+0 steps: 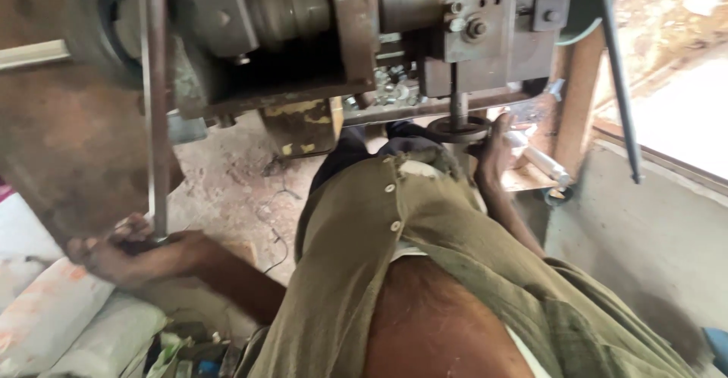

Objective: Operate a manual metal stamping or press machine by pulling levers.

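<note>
A heavy grey metal machine point(318, 37) fills the top of the head view. My left hand point(117, 249) grips the lower end of a long vertical metal lever bar point(155, 105) at the left. My right hand point(493, 147) reaches up under the machine's head and holds a dark round ring point(455, 129) against a vertical spindle point(457, 97). My olive-green shirt point(394, 257) hangs open over my torso in the middle.
White sacks point(68, 317) lie at the lower left beside dirt floor point(243, 181). A thin dark lever point(622, 82) hangs at the right before a wooden post point(580, 97). A low concrete wall point(652, 226) runs along the right, with bright ground beyond.
</note>
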